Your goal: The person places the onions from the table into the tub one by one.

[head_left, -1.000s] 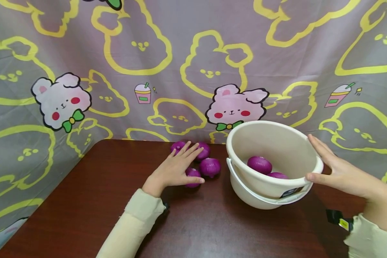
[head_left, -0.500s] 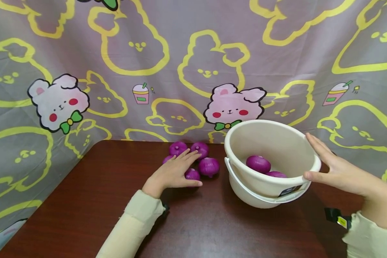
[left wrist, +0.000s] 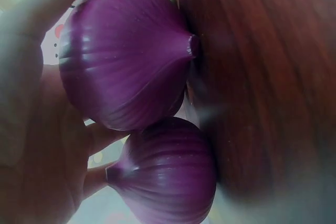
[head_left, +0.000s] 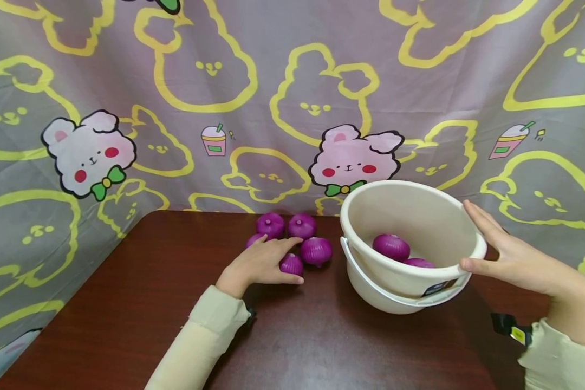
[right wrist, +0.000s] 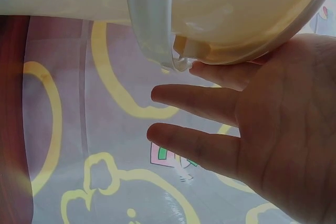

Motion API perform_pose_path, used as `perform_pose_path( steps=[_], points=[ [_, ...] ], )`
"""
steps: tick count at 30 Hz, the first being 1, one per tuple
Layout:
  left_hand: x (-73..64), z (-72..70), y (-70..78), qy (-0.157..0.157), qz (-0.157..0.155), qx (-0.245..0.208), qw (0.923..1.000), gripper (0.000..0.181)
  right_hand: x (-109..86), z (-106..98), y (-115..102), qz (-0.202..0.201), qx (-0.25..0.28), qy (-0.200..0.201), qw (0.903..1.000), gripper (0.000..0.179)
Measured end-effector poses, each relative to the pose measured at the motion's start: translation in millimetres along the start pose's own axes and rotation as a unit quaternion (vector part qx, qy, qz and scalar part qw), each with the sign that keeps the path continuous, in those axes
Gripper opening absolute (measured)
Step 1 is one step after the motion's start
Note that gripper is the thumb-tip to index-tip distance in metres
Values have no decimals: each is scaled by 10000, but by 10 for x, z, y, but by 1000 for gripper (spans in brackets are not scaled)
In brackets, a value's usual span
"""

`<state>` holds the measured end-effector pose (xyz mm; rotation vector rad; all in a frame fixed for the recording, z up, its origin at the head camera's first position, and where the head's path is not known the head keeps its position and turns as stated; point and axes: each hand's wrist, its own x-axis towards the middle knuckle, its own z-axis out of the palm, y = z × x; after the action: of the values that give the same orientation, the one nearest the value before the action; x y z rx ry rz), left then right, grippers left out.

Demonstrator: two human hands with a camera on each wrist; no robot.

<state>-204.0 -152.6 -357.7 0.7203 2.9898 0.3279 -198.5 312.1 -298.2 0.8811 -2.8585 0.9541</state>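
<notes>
Several purple onions lie clustered on the table in the head view. My left hand (head_left: 260,261) arches low over the near ones, thumb and fingers spread about the nearest onion (head_left: 291,264). In the left wrist view a large onion (left wrist: 126,56) sits under the palm, and a second onion (left wrist: 168,171) lies by the fingers. My right hand (head_left: 521,265) rests against the right side of a cream bucket (head_left: 409,279), thumb at its rim. Straight, splayed fingers (right wrist: 199,106) show beside the bucket in the right wrist view. Inside it lie two onions, one onion (head_left: 391,247) showing more fully.
A dark brown wooden table (head_left: 127,303) carries everything. The bucket's white handle (head_left: 395,298) hangs down along its front. Right behind the table hangs a grey curtain (head_left: 253,32) with yellow outlines and cartoon rabbits. Another onion (head_left: 317,252) lies between the left hand and the bucket.
My left hand's fingers, stretched over the back onions earlier, have drawn back and bent down toward the nearest onion, uncovering the back ones. My right hand and the bucket stay in place.
</notes>
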Motion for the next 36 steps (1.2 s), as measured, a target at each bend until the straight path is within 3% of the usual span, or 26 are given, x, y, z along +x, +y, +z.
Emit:
perform_pose_path(
  steps=[12, 22, 36],
  points=[
    [1, 9, -28, -36, 26, 89, 10000, 74, 1, -5, -8, 17, -4, -25, 10000, 102],
    [-21, -13, -28, 65, 378, 91, 9992, 62, -2, 4, -5, -27, 3, 3, 10000, 102],
    [-39, -53, -45, 194, 477, 62, 9987, 59, -10, 11, 10, -125, -114, 62, 9998, 102]
  ],
)
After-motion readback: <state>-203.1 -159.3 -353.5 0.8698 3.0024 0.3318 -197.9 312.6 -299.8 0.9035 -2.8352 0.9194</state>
